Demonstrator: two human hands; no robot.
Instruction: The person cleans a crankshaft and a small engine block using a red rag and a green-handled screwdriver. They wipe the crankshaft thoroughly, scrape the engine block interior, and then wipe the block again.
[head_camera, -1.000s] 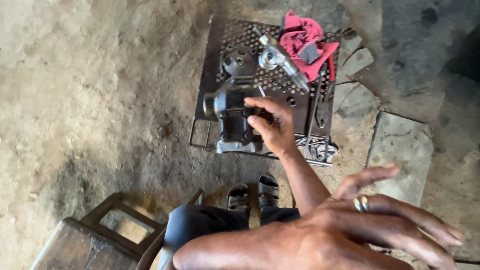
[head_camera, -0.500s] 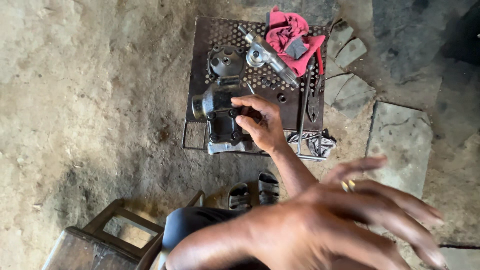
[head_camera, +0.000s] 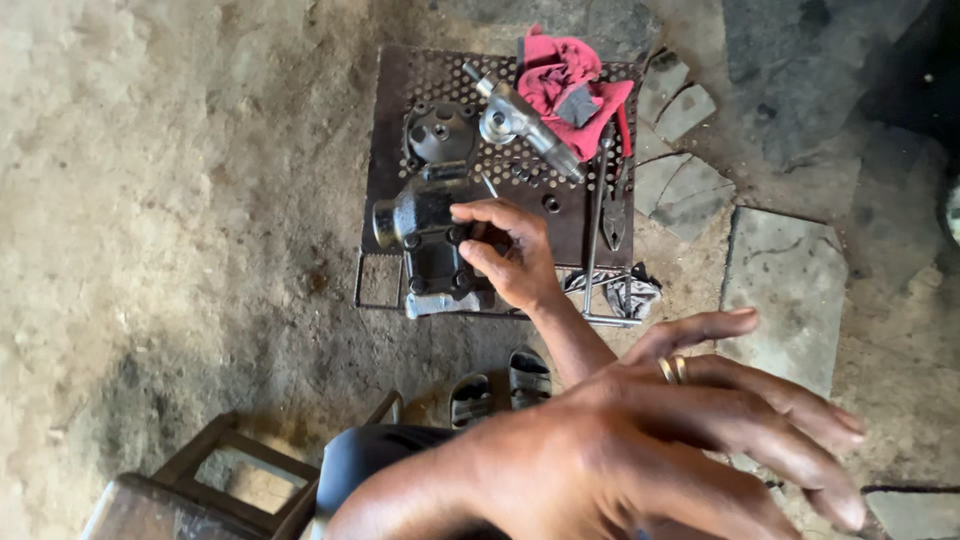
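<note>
**Hand on the dark casting, other hand spread near the lens**

While my left hand (head_camera: 505, 250) reaches out over the perforated metal stand (head_camera: 400, 85), its fingers curl around the near edge of the dark metal housing (head_camera: 425, 235), gripping it. I see that housing resting on the stand's near left part, its round opening facing left. My right hand (head_camera: 660, 440) hangs close to the camera, fingers spread and empty, rings on one finger. Beyond the housing lies a round dark cover (head_camera: 440, 132); to its right, a silvery shaft fitting (head_camera: 520, 120) leans against a pink rag (head_camera: 565, 75). Pliers (head_camera: 613, 210) lie along the stand's right edge. Sandalled feet (head_camera: 500, 385) show below, with a wooden stool (head_camera: 200, 490) at lower left.
</note>
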